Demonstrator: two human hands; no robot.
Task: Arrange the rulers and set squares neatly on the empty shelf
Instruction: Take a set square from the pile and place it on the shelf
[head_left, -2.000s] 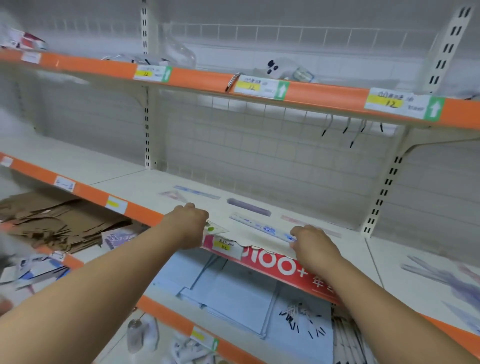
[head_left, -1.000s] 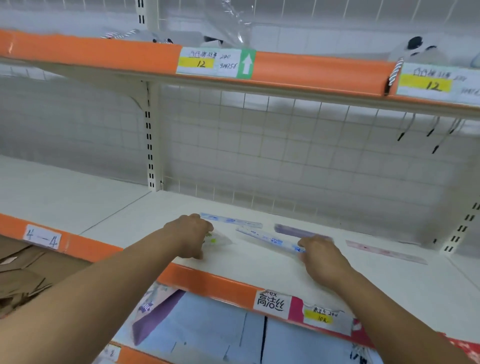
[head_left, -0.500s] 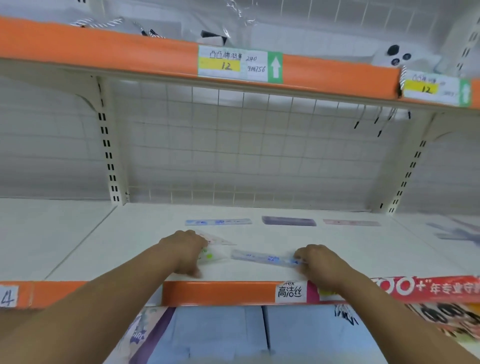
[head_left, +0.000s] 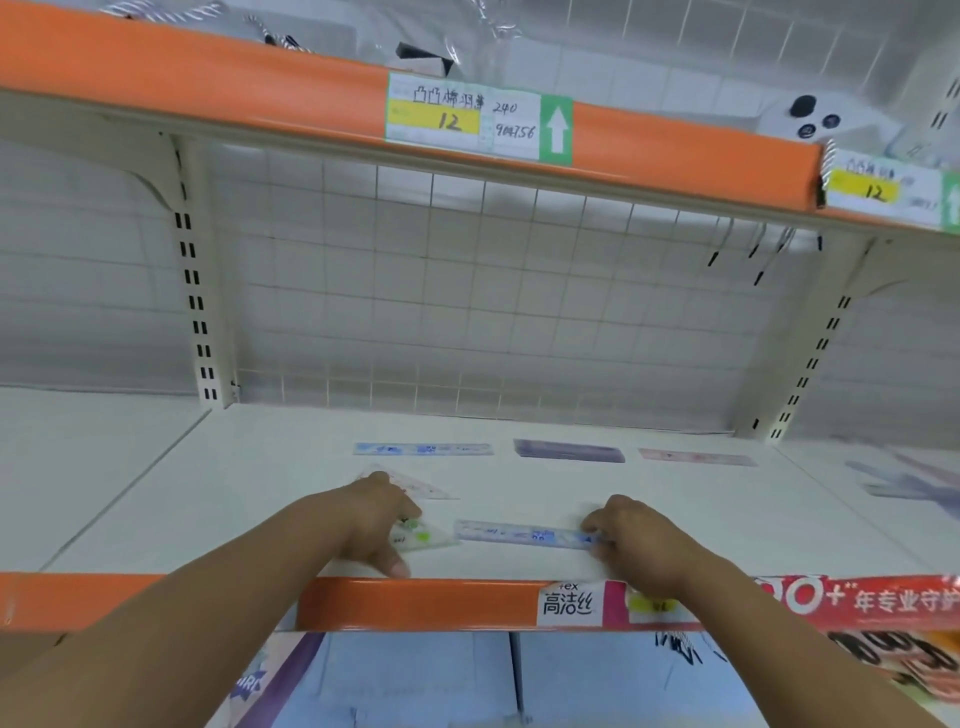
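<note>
On the white shelf (head_left: 260, 499), near its front edge, my left hand (head_left: 374, 519) holds a clear set square (head_left: 423, 538), thumb pressed down by the orange lip. A second clear set square (head_left: 423, 486) peeks out behind that hand. My right hand (head_left: 634, 540) pinches the right end of a clear blue-printed ruler (head_left: 524, 534) lying flat. Farther back, in a row, lie a blue ruler (head_left: 423, 449), a purple ruler stack (head_left: 569, 450) and a pink ruler (head_left: 696, 457).
An orange-edged upper shelf (head_left: 208, 88) with price tags overhangs closely. A wire grid backs the shelf, with slotted uprights at both sides. More purple rulers (head_left: 914, 483) lie on the adjoining shelf at right. Blue packets sit on the shelf below.
The view has swung to face the shelf squarely. Both hands have stayed on the set square and the ruler near the front edge, and the ruler now lies parallel to the edge.
</note>
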